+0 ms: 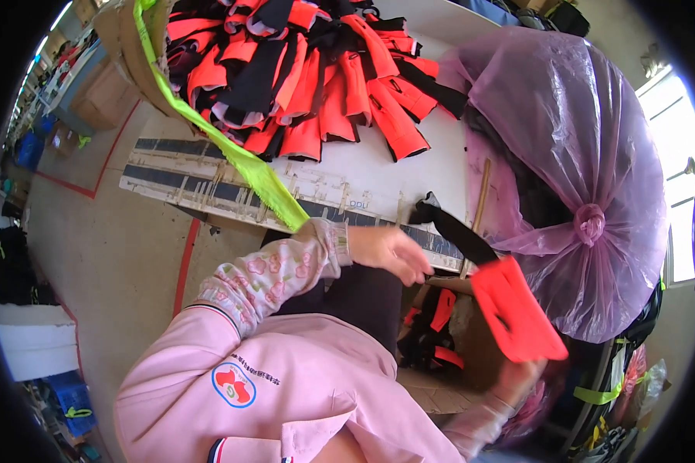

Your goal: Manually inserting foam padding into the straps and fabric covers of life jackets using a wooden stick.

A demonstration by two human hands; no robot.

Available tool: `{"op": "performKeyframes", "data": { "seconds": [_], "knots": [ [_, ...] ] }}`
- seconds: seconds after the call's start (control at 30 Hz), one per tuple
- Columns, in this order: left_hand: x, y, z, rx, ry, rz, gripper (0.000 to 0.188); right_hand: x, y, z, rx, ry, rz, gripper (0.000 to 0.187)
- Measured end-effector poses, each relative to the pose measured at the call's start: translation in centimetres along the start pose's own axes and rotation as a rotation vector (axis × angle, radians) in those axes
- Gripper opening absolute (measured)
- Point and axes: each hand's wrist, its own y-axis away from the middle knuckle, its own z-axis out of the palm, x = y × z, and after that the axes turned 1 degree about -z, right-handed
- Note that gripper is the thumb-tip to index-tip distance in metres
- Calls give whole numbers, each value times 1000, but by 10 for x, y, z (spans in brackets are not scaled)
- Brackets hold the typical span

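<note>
The orange and black fabric piece [510, 309] is held off the table, in the air past the table's near right corner and above an open cardboard box [440, 390]. Its orange panel is low and to the right; its black strap runs up and left toward the table's near edge, where the strap end [425, 210] lies at or just over that edge.

The right hand [517, 378] grasps the lower edge of the orange panel; the fingers are mostly hidden behind the fabric. The left hand [390, 251] is released, fingers extended, palm down, just beside the black strap and not visibly touching it.

The box below holds more orange and black pieces [432, 332]. A thin wooden stick [480, 208] stands just beside the strap, against a knotted purple plastic bag [571, 154] at the table's right edge. A stack of similar orange and black pieces [309, 69] covers the far part of the white table [363, 181]. A yellow-green strap [232, 154] crosses the table's left side and overhangs its near edge.

Risks, as judged from this position:
1. Only 1 hand holds the piece, by 1 edge. A loose grip would likely drop it into the box among similar pieces.
2. The strap end could snag on the table edge or the stick, and a pull could dislodge the stick.
3. The left sleeve [278, 270] lies close to the yellow-green strap and could drag it off the table.
</note>
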Motion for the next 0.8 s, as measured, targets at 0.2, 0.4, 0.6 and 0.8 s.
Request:
{"op": "performKeyframes", "data": {
  "seconds": [0.2,0.4,0.6,0.8],
  "knots": [
    [-24,-43,-105,1277,-970,46,65,-131,17,-172,123,258,-91,31],
    [-15,-75,-149,1289,-1271,-277,63,-106,0,-148,106,933,152,23],
    [-26,-78,-140,1421,-1143,166,44,1,-18,-42,-347,829,214,28],
    [-48,-66,10,1212,45,551,49,90,-32,119,-696,369,143,74]
  ]
}}
